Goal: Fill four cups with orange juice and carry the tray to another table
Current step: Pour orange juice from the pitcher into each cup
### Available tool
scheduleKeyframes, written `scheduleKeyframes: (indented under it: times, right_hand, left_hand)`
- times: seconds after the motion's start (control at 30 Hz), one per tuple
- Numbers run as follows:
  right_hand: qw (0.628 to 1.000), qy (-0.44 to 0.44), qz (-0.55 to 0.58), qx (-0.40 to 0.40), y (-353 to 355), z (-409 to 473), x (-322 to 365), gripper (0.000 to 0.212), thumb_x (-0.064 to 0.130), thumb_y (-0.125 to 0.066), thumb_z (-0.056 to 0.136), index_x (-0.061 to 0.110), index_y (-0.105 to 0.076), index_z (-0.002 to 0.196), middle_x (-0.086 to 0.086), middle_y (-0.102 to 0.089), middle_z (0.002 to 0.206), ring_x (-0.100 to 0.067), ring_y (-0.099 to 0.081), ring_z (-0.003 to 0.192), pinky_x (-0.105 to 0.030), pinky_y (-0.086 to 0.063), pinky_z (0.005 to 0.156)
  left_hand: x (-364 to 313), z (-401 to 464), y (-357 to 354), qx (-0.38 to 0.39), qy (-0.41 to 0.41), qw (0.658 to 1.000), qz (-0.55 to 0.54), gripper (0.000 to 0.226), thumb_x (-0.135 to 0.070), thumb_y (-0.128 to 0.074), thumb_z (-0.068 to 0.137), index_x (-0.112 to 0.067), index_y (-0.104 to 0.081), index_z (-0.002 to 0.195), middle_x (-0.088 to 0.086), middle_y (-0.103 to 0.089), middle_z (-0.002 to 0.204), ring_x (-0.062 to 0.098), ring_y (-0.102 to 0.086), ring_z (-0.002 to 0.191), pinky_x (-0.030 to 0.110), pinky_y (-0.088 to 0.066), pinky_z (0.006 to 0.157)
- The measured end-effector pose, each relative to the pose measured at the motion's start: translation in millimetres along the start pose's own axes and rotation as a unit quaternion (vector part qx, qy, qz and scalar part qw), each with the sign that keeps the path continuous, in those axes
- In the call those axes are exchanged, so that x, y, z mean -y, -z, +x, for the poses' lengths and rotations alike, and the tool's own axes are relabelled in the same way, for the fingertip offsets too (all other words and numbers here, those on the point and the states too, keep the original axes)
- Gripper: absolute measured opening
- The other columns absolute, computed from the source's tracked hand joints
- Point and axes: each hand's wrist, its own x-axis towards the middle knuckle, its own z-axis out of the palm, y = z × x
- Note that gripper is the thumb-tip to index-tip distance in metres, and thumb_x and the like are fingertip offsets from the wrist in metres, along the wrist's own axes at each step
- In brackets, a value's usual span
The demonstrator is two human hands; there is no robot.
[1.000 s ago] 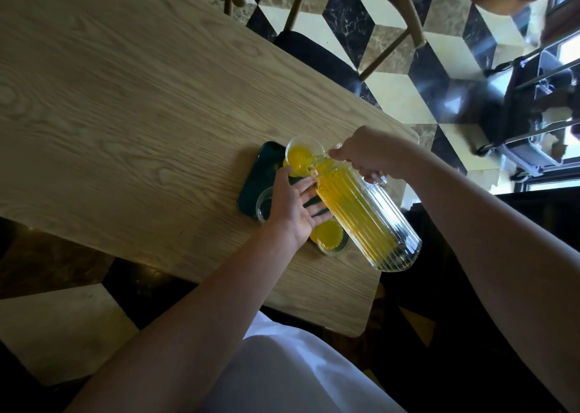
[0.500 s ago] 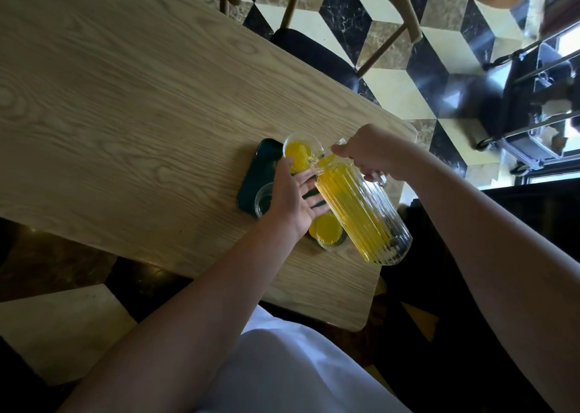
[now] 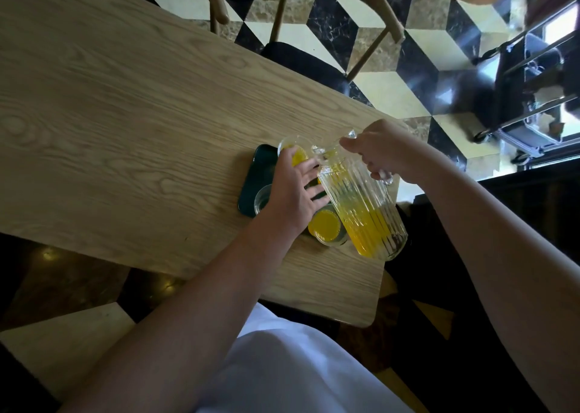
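Our right hand (image 3: 381,153) grips the ribbed pitcher (image 3: 361,205); our left hand (image 3: 290,192), fingers spread, steadies the tray (image 3: 255,174). Risk: overtilting could spill juice past the empty cup (image 3: 262,199).

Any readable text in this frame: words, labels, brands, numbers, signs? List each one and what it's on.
None. The pitcher, the cups and the tray are plain, and the table shows only wood grain.
The cart by the window holds things too small and blurred to tell whether they carry any print.
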Motion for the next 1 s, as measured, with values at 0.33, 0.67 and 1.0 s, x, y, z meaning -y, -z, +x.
scheduleKeyframes:
  times: [0.33,0.67,1.0]
  right_hand:
    - [0.996,0.052,0.068,-0.013,-22,-49,-30,0.041,0.038,-0.065,0.092,0.005,-0.057,0.069,-0.014,-0.052,0.054,-0.026,-0.049,0.053,-0.039,-0.042,0.06]
    - [0.996,0.037,0.082,0.016,-73,-83,-43,0.046,0.039,-0.064,0.093,0.016,-0.047,0.057,-0.005,-0.045,0.05,-0.017,-0.043,0.04,-0.026,-0.039,0.048]
    - [0.999,-0.01,0.011,0.036,-103,-86,-33,0.039,0.037,-0.058,0.097,0.007,-0.062,0.073,0.0,-0.049,0.049,-0.007,-0.042,0.034,-0.017,-0.033,0.038]
  left_hand:
    - [21,-30,23,0.005,-0.006,0.998,0.058,0.056,-0.056,-0.036,0.103,-0.016,-0.066,0.13,0.009,-0.05,0.154,0.035,-0.043,0.143,0.053,-0.034,0.119]
    - [50,-46,84,-0.027,-0.005,0.997,0.069,0.053,-0.052,-0.036,0.105,-0.021,-0.078,0.101,0.007,-0.067,0.128,0.028,-0.064,0.111,0.05,-0.048,0.099]
    - [55,-38,116,-0.041,0.056,0.997,0.029,0.058,-0.056,-0.036,0.103,-0.016,-0.077,0.111,0.013,-0.062,0.133,0.037,-0.058,0.119,0.057,-0.046,0.101]
